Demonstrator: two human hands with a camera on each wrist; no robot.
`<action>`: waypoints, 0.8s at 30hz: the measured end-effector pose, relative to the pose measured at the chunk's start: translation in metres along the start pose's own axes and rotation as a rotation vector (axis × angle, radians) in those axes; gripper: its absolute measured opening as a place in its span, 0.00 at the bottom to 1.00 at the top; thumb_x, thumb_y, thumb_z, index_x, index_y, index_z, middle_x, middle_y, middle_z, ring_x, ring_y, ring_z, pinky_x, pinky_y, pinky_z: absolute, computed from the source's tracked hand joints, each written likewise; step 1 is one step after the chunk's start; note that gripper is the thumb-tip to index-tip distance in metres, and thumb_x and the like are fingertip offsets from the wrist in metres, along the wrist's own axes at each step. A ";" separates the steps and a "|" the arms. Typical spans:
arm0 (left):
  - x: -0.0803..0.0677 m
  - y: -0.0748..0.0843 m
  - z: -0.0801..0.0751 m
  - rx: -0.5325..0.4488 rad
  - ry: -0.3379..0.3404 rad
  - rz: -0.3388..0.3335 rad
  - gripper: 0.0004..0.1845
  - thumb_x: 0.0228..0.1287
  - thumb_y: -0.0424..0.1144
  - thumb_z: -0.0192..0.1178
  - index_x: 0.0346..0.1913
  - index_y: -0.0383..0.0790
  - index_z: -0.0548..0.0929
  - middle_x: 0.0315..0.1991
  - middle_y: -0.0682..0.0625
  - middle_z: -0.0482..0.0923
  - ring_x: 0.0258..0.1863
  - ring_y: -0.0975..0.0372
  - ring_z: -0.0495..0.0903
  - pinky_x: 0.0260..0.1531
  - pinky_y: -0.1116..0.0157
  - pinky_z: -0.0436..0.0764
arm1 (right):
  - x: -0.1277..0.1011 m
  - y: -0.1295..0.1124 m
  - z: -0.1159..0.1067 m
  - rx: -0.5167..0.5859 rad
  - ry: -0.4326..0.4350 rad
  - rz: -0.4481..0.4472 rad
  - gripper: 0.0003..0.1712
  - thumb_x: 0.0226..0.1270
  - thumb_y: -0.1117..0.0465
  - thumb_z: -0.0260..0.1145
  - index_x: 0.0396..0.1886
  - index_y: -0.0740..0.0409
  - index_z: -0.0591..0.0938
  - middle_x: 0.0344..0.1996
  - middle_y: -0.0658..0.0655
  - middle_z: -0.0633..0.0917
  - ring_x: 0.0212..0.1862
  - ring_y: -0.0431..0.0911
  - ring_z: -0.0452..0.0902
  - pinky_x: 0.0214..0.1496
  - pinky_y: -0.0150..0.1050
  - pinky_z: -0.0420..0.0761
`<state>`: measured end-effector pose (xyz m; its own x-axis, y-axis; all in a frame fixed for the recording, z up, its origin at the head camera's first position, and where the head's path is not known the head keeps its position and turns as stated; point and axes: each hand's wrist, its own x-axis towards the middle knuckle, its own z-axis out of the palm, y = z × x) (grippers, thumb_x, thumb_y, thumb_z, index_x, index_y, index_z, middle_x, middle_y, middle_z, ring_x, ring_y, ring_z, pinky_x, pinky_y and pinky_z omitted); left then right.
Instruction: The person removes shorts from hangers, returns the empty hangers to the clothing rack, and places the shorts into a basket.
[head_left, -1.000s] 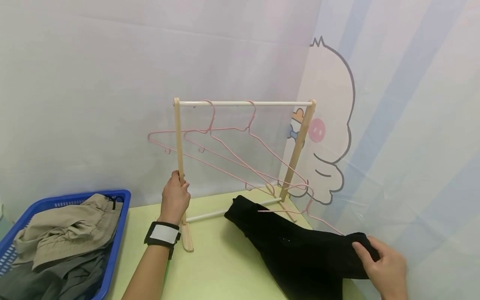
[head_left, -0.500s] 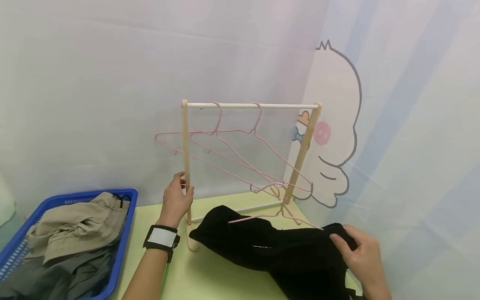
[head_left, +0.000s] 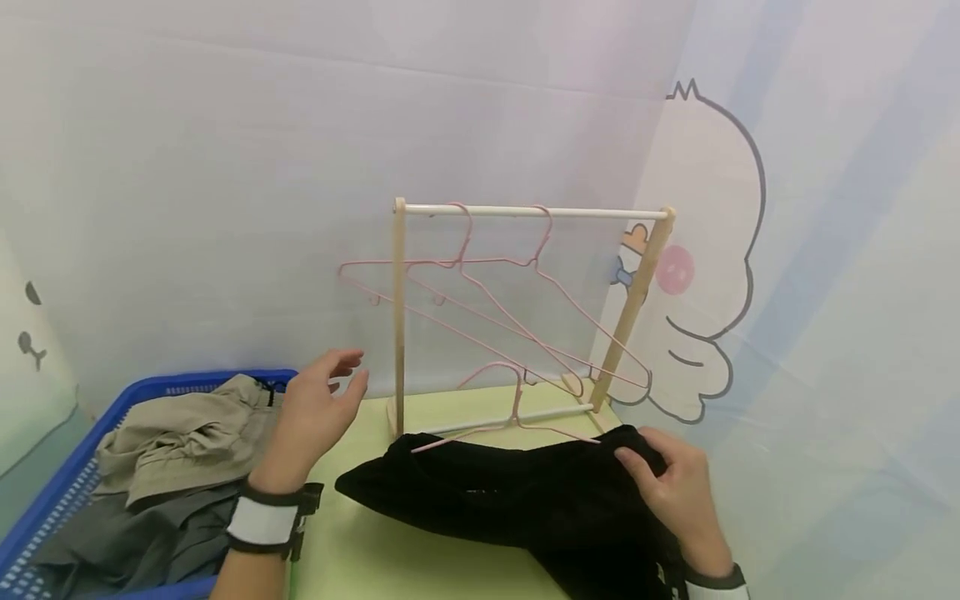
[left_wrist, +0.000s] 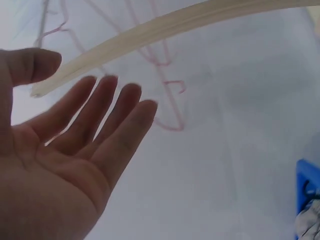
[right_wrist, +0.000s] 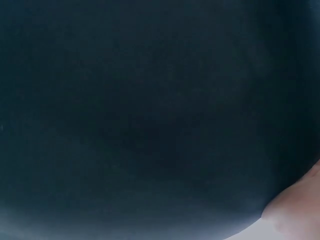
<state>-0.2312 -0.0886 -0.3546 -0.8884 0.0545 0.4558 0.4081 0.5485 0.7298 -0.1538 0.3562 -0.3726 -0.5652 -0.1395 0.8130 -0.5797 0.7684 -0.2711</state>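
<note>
In the head view my right hand [head_left: 675,492] pinches the right end of a black garment [head_left: 495,492], thumb on the near side. A pink hanger [head_left: 517,404] sits in the garment's upper edge, its hook sticking up. Dark cloth fills nearly all of the right wrist view, a bit of the hand [right_wrist: 297,210] showing at the lower right. My left hand [head_left: 311,417] is in the air left of the wooden rack [head_left: 399,333], apart from it, holding nothing. The left wrist view shows its fingers [left_wrist: 127,135] spread and loosely bent.
Two pink hangers [head_left: 487,292] hang on the rack's white top bar [head_left: 510,211]. A blue basket [head_left: 161,385] at the left holds beige clothing [head_left: 187,442] and dark grey clothing [head_left: 150,542]. Curtains stand behind and to the right of the green tabletop [head_left: 375,546].
My left hand has let go of the rack's left post and drawn back left. My right hand has carried the garment and its hanger leftward; the hanger's hook now stands more upright.
</note>
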 end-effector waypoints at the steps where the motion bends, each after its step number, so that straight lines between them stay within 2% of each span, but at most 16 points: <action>1: -0.004 0.002 -0.005 0.004 -0.014 0.021 0.20 0.79 0.42 0.56 0.68 0.40 0.78 0.62 0.42 0.81 0.61 0.47 0.80 0.60 0.44 0.79 | 0.003 -0.001 0.004 0.000 -0.001 -0.006 0.14 0.54 0.69 0.78 0.27 0.47 0.82 0.24 0.44 0.82 0.26 0.34 0.71 0.32 0.29 0.72; 5: -0.021 0.007 -0.023 -0.007 -0.067 0.100 0.19 0.81 0.43 0.55 0.68 0.45 0.79 0.60 0.46 0.83 0.59 0.50 0.81 0.58 0.43 0.80 | 0.013 -0.006 0.020 0.037 -0.014 -0.005 0.14 0.54 0.69 0.78 0.26 0.48 0.81 0.23 0.45 0.81 0.26 0.34 0.72 0.33 0.27 0.71; 8: -0.033 0.008 -0.034 -0.007 -0.091 0.131 0.20 0.80 0.45 0.56 0.70 0.47 0.78 0.58 0.48 0.84 0.59 0.51 0.81 0.57 0.42 0.80 | 0.021 -0.010 0.032 0.092 -0.024 -0.005 0.14 0.55 0.71 0.77 0.28 0.49 0.83 0.25 0.47 0.83 0.28 0.35 0.74 0.35 0.26 0.73; 11: -0.045 0.008 -0.044 0.028 -0.132 0.114 0.22 0.80 0.49 0.56 0.71 0.50 0.77 0.59 0.50 0.84 0.59 0.51 0.82 0.55 0.41 0.81 | 0.029 -0.014 0.046 0.159 -0.023 -0.020 0.13 0.55 0.74 0.76 0.31 0.52 0.86 0.27 0.49 0.86 0.30 0.36 0.77 0.36 0.28 0.75; 17: -0.064 0.008 -0.064 0.094 -0.257 -0.006 0.28 0.78 0.57 0.56 0.73 0.50 0.75 0.65 0.46 0.80 0.63 0.46 0.79 0.53 0.43 0.82 | 0.043 -0.024 0.075 0.256 -0.026 -0.044 0.12 0.56 0.74 0.75 0.30 0.53 0.84 0.24 0.49 0.82 0.26 0.36 0.71 0.30 0.30 0.71; 20: -0.070 0.007 -0.071 0.113 -0.250 -0.022 0.29 0.75 0.57 0.59 0.72 0.50 0.76 0.67 0.42 0.78 0.65 0.42 0.77 0.54 0.40 0.81 | 0.049 -0.030 0.088 0.291 -0.036 -0.027 0.11 0.58 0.73 0.74 0.29 0.53 0.84 0.24 0.49 0.81 0.27 0.37 0.72 0.31 0.30 0.72; 24: -0.073 0.001 -0.079 0.135 -0.204 0.006 0.24 0.75 0.51 0.63 0.69 0.50 0.79 0.67 0.40 0.78 0.65 0.41 0.77 0.55 0.38 0.80 | 0.054 -0.035 0.104 0.314 -0.043 -0.004 0.11 0.59 0.73 0.74 0.29 0.53 0.83 0.25 0.48 0.82 0.28 0.37 0.73 0.33 0.29 0.74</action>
<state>-0.1489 -0.1576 -0.3471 -0.9156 0.2184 0.3377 0.3943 0.6532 0.6464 -0.2253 0.2565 -0.3724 -0.5830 -0.1731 0.7938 -0.7310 0.5382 -0.4195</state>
